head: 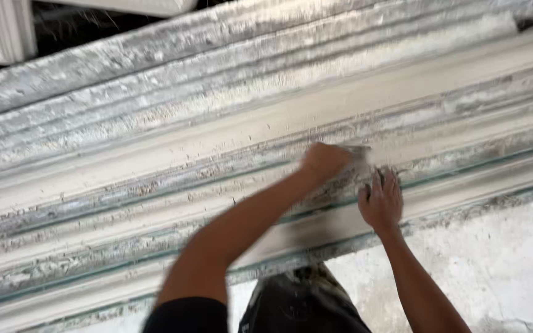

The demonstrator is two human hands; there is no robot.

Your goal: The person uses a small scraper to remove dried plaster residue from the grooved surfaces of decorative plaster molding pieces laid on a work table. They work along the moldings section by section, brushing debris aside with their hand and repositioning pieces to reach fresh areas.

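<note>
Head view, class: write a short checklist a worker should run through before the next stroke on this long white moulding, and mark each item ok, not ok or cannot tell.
1. Left hand on the moulding: ok, it presses against the ridges.
2. Tool gripped firmly in the left hand: cannot tell, the picture is blurred there.
3. Right hand steadying the work: ok, it lies flat on the moulding beside the left hand.
4. Right fingers out of the stroke's path: not ok, they sit very close.
5. Moulding surface clean: not ok, crusted grey residue lines the grooves.
</note>
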